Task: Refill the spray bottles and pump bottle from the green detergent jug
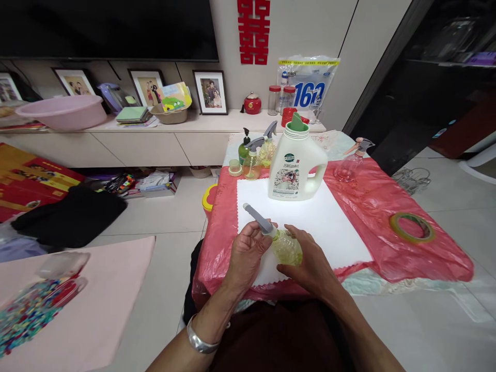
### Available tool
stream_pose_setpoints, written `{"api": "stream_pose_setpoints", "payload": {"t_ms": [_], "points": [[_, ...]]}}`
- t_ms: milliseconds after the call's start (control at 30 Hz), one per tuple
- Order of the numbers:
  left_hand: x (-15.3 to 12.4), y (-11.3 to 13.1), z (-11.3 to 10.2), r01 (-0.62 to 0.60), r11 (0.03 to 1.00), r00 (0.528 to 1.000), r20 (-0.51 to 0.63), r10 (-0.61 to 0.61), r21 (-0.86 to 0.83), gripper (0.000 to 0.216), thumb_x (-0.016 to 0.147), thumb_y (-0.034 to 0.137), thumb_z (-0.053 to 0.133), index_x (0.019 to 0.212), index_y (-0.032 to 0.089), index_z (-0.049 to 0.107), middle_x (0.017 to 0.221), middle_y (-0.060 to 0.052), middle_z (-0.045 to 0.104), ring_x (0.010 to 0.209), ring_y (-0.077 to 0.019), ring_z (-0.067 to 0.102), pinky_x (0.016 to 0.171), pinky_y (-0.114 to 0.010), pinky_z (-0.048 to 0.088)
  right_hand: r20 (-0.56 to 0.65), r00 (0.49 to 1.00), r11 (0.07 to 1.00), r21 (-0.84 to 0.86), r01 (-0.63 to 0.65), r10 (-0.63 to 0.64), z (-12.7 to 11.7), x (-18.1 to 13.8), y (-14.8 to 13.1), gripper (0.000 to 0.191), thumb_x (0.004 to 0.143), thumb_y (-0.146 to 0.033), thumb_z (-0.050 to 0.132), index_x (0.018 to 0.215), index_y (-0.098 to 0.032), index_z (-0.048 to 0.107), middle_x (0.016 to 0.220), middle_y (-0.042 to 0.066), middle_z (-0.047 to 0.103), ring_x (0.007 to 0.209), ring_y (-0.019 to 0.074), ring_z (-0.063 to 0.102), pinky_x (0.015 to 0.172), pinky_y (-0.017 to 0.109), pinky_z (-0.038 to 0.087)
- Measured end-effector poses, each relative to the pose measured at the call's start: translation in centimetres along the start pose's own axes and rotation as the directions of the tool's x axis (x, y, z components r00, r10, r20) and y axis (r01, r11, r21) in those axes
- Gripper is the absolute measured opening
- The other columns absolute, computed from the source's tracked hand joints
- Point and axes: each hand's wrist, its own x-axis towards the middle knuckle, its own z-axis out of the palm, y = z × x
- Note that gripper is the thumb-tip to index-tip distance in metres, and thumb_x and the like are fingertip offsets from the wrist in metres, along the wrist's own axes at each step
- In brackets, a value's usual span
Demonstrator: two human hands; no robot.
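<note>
Held tilted over the white sheet (341, 227) is a clear spray bottle (285, 249) with yellowish liquid and a grey trigger head. My left hand (248, 252) closes its fingers around the neck, just under the trigger. Around the bottle's body wraps my right hand (313, 262), thumb low and fingers on the far side. A white detergent jug (284, 168) with an open neck and a green spout stands upright behind my hands. To its left are another spray bottle (251, 166), a green pump bottle (244, 147) and a pale green cap (234, 167).
Red plastic film (387, 206) covers the table. A roll of tape (411, 227) lies on the right, and a clear spray bottle (351, 164) stands behind it. At left, a pink-topped table (116, 289) bears many small coloured pieces. Behind runs a cabinet (139, 147).
</note>
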Motion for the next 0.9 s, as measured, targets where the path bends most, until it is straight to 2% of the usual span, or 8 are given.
{"api": "stream_pose_setpoints", "payload": {"t_ms": [200, 333, 567, 900], "points": [[0.02, -0.33, -0.01, -0.006, 1.000, 1.000, 0.002, 0.006, -0.016, 0.035, 0.068, 0.032, 0.088, 0.097, 0.019, 0.073, 0.099, -0.003, 0.075, 0.097, -0.0171, 0.068, 0.091, -0.030, 0.049, 0.024, 1.000, 1.000, 0.008, -0.006, 0.005, -0.05, 0.07, -0.17, 0.083, 0.062, -0.023, 0.071, 0.140, -0.025, 0.042, 0.134, 0.010, 0.058, 0.124, 0.0319, 0.051, 0.100, 0.054, 0.044], [-0.03, -0.46, 0.08, 0.005, 1.000, 1.000, 0.006, -0.004, -0.021, 0.037, 0.069, 0.034, 0.088, 0.099, 0.019, 0.073, 0.098, -0.004, 0.075, 0.098, -0.0194, 0.069, 0.093, -0.033, 0.049, 0.023, 0.999, 1.000, 0.003, 0.027, -0.027, 0.10, 0.01, -0.10, 0.082, 0.063, -0.023, 0.071, 0.141, -0.026, 0.042, 0.133, 0.010, 0.058, 0.124, 0.0313, 0.051, 0.101, 0.054, 0.044], [-0.33, -0.47, 0.12, 0.003, 0.999, 1.000, 0.029, -0.002, -0.039, 0.031, 0.074, 0.031, 0.084, 0.101, 0.020, 0.073, 0.102, -0.004, 0.076, 0.098, -0.0193, 0.070, 0.093, -0.032, 0.049, 0.044, 0.999, 1.000, -0.001, -0.006, 0.006, -0.02, 0.03, -0.45, 0.084, 0.063, -0.022, 0.072, 0.141, -0.022, 0.043, 0.133, 0.009, 0.058, 0.122, 0.0297, 0.051, 0.102, 0.051, 0.043], [-0.57, -0.20, 0.42, 0.010, 0.993, 0.999, 0.053, -0.004, -0.117, 0.036, 0.072, 0.034, 0.086, 0.102, 0.018, 0.072, 0.101, -0.006, 0.076, 0.101, -0.0191, 0.069, 0.095, -0.031, 0.048, 0.055, 0.998, 0.997, 0.069, -0.033, 0.029, -0.08, 0.03, -0.39, 0.087, 0.060, -0.023, 0.075, 0.142, -0.025, 0.045, 0.131, 0.006, 0.059, 0.119, 0.0265, 0.052, 0.102, 0.046, 0.042]]}}
